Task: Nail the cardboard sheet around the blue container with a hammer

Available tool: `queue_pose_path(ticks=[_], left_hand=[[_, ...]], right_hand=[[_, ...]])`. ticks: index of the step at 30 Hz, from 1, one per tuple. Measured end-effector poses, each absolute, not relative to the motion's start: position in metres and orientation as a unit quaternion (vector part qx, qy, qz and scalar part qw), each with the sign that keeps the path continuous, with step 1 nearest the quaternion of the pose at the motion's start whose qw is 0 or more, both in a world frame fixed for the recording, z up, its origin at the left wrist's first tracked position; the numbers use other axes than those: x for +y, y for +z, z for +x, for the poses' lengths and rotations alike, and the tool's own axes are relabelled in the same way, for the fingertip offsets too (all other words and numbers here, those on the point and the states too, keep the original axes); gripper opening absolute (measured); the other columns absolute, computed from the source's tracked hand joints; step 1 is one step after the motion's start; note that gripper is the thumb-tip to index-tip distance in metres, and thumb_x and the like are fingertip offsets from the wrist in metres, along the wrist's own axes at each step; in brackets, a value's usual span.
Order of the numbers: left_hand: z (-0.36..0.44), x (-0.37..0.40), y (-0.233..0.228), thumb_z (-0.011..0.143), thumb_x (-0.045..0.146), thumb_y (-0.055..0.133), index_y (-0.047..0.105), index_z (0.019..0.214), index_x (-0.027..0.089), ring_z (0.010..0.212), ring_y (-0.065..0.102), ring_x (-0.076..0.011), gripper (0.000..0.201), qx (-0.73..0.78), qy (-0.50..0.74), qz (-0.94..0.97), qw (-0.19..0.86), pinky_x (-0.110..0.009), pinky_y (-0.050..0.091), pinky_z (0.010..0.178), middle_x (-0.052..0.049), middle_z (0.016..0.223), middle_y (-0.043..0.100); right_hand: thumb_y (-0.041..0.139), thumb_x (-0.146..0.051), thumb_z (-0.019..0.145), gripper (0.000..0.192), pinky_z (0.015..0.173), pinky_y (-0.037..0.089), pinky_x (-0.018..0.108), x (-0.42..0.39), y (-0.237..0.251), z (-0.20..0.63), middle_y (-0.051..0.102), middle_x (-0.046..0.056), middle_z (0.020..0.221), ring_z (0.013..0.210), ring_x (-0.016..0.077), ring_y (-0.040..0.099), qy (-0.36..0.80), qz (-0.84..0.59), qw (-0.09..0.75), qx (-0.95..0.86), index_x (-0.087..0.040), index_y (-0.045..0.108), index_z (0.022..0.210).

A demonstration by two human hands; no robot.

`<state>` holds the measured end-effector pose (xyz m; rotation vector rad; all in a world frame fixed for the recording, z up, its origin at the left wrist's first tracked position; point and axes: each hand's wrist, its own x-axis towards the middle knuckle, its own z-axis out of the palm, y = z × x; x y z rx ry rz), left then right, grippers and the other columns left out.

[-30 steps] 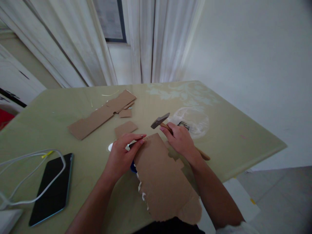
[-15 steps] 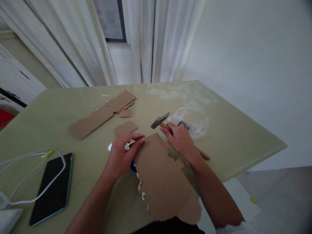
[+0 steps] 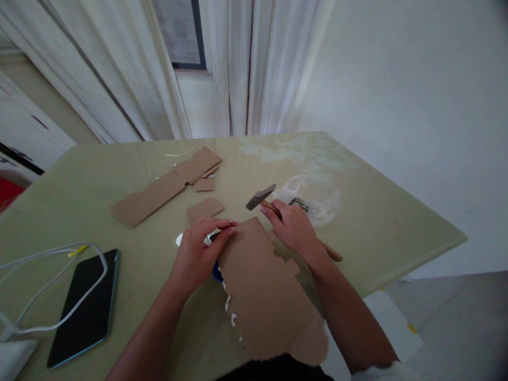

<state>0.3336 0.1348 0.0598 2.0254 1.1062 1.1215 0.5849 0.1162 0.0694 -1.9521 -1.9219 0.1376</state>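
Note:
A torn brown cardboard sheet (image 3: 262, 286) lies at the near edge of the green table (image 3: 357, 222). My left hand (image 3: 200, 254) rests at its far left corner, thumb and forefinger pinched on something too small to make out. Under that hand show a blue thing (image 3: 216, 272) and a white disc (image 3: 180, 239). My right hand (image 3: 293, 227) grips the wooden handle of a small hammer (image 3: 261, 197). The hammer's grey head hangs just above the table, beyond the sheet's far edge.
More cardboard pieces (image 3: 159, 193) lie further back on the left. A black phone (image 3: 85, 307) and a white cable (image 3: 47, 288) sit at the near left. A clear plastic bag (image 3: 313, 198) lies behind my right hand. The table's right edge drops off to the floor.

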Motion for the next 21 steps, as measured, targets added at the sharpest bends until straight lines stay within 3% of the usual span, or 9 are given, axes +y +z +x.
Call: queue_pose_path(ticks=[21], left_hand=[[0.3331,0.1335,0.0616,0.099,0.032,0.071,0.083,0.100,0.026,0.096,0.076,-0.0236,0.014,0.402,0.420,0.768,0.268,-0.037,0.058,0.090,-0.003,0.102,0.085]], right_hand=[[0.045,-0.056,0.111,0.046,0.067,0.030,0.030,0.1183,0.0709,0.5871,0.064,0.001,0.070,0.067,0.0194,0.058,0.057,-0.687,0.205,-0.694,-0.022,0.063,0.085]])
